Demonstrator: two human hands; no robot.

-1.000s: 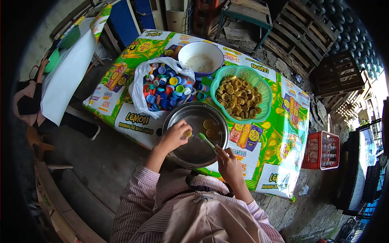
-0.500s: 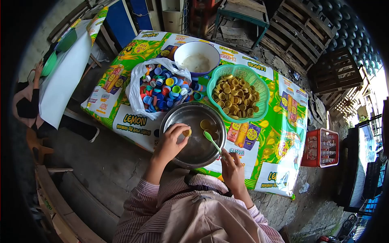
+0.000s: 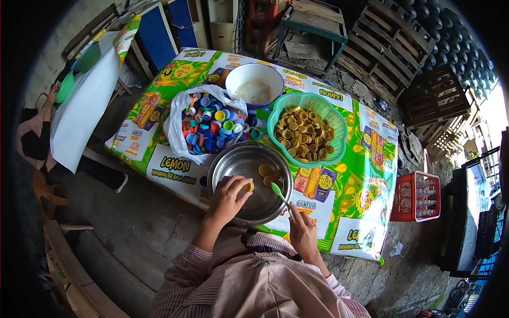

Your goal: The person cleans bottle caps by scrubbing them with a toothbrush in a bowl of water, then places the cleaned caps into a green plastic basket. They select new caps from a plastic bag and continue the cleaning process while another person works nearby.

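My left hand [image 3: 229, 200] is over the left side of a metal basin [image 3: 213, 175], its fingers pinching a yellowish bottle cap [image 3: 248, 186]. In my right hand [image 3: 303, 231] is a green toothbrush [image 3: 280, 194], its head reaching over the basin's right side. A few similar yellowish caps [image 3: 264, 170] lie in the basin near the brush. Behind it on the right, a green plastic basket [image 3: 339, 114] holds a heap of yellowish caps. To the left of that, a white plastic bag [image 3: 174, 130] is filled with mixed-colour bottle caps.
A white enamel bowl [image 3: 275, 79] stands at the back of the table, which has a printed cover [image 3: 159, 151]. Right of the table is a red crate of bottles [image 3: 404, 197]. Another person [image 3: 40, 130] sits at the far left. Wooden pallets [image 3: 389, 45] lean behind.
The view has shifted a little, so the table items appear slightly lower. My left hand still pinches the cap and my right hand still holds the toothbrush, the two remaining apart.
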